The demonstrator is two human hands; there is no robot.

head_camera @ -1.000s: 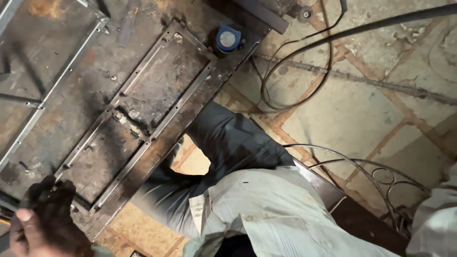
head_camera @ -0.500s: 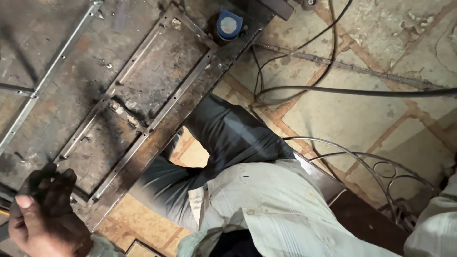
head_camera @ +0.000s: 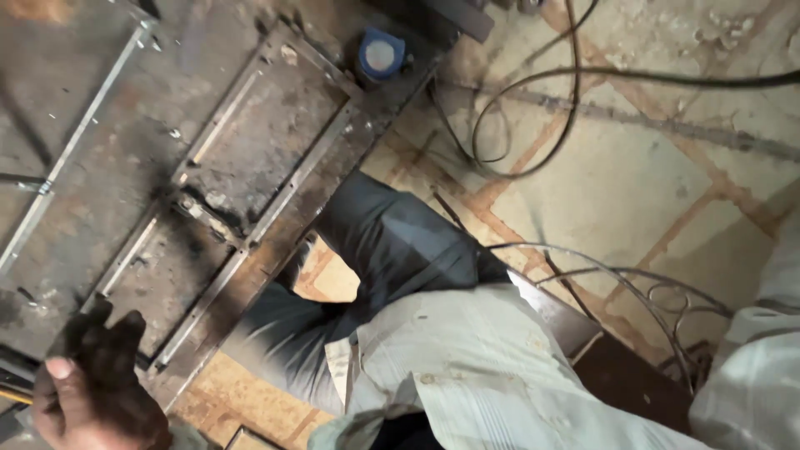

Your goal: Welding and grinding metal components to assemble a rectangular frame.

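Note:
My left hand (head_camera: pixel 96 387) is at the bottom left, over the near edge of a rusty metal worktable (head_camera: pixel 75 167). Its fingers are curled, the thumb points up, and something dark covers the knuckles; what it grips is hidden. A thin yellowish bar (head_camera: pixel 12 393) shows just left of it. A welded frame of flat metal strips (head_camera: pixel 250 179) lies on the table beyond the hand. Of my right arm only the pale sleeve (head_camera: pixel 750 375) shows at the right edge; the hand itself is out of view. My pale shirt (head_camera: pixel 467 375) and dark trouser leg (head_camera: pixel 392 242) fill the lower middle.
A blue round object (head_camera: pixel 381 54) sits at the frame's far corner. Black cables (head_camera: pixel 533 125) loop over the tiled floor (head_camera: pixel 633 175). A curled wire ornament (head_camera: pixel 642 292) and a dark bench edge (head_camera: pixel 617 375) lie to my right.
My left hand has stayed curled at the table's near edge and come slightly further into view. The view has shifted a little; nothing else has moved.

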